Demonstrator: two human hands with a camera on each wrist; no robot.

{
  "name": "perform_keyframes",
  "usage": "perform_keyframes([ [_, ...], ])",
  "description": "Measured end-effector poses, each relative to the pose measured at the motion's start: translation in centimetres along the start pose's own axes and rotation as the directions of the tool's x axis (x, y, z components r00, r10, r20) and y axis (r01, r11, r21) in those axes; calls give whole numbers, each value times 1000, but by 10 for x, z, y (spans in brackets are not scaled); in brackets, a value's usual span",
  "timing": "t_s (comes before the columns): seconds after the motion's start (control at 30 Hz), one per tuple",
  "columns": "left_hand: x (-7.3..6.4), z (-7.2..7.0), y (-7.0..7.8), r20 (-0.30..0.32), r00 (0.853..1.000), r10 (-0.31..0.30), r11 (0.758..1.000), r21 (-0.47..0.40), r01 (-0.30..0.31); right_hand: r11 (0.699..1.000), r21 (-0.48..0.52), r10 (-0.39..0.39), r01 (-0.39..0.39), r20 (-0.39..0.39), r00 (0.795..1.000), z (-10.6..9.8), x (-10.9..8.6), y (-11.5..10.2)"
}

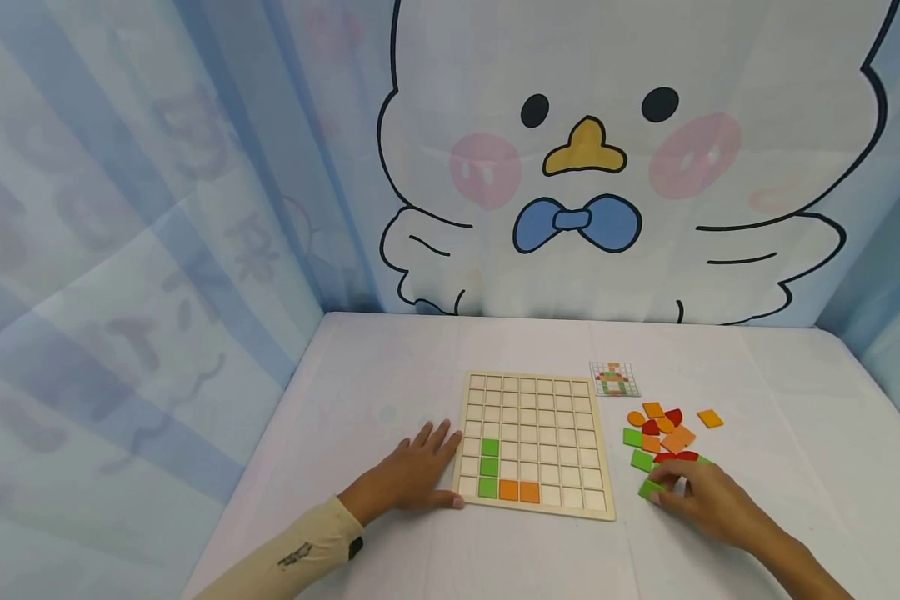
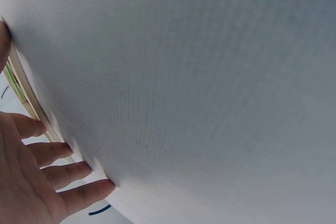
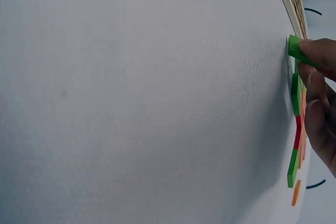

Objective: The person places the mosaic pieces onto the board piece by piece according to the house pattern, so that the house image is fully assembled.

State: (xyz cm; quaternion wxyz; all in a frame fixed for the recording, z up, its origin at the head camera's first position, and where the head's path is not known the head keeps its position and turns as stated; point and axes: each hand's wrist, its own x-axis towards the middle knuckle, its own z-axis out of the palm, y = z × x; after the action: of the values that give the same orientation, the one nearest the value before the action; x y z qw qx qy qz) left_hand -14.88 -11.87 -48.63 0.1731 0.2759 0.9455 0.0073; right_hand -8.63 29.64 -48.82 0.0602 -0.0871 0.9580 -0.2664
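Note:
My left hand rests with spread fingers on the table at the left edge of a wooden grid board, its thumb by the near corner. Three green squares fill a column at the board's left, and two orange squares lie beside the lowest one in the bottom row. To the right of the board, my right hand pinches a green square tile between thumb and fingers. In the right wrist view that green tile is tilted up, close over the table.
A loose pile of orange, red and green pieces lies just beyond the right hand. One orange diamond sits apart to its right. A small pattern card lies by the board's far right corner. A printed curtain hangs behind the table.

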Motion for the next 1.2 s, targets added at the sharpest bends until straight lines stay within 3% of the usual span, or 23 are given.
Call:
perform_keyframes([
  [0.23, 0, -1, 0, 5, 1000, -2, 1000, 3, 2, 1000, 8, 26, -26, 2, 1000, 2, 2, -10],
  [0.5, 0, -1, 0, 12, 1000, -8, 1000, 4, 8, 996, 89, -18, 19, -15, 1000, 4, 7, -17],
  [0.87, 2, 0, 1, 22, 1000, -18, 1000, 14, 18, 983, 182, -52, 37, 82, 995, 7, 14, -29],
  [1.2, 3, 1, 0, 24, 999, -21, 1000, 13, 21, 963, 256, -109, 83, 91, 990, 13, 21, -38],
])
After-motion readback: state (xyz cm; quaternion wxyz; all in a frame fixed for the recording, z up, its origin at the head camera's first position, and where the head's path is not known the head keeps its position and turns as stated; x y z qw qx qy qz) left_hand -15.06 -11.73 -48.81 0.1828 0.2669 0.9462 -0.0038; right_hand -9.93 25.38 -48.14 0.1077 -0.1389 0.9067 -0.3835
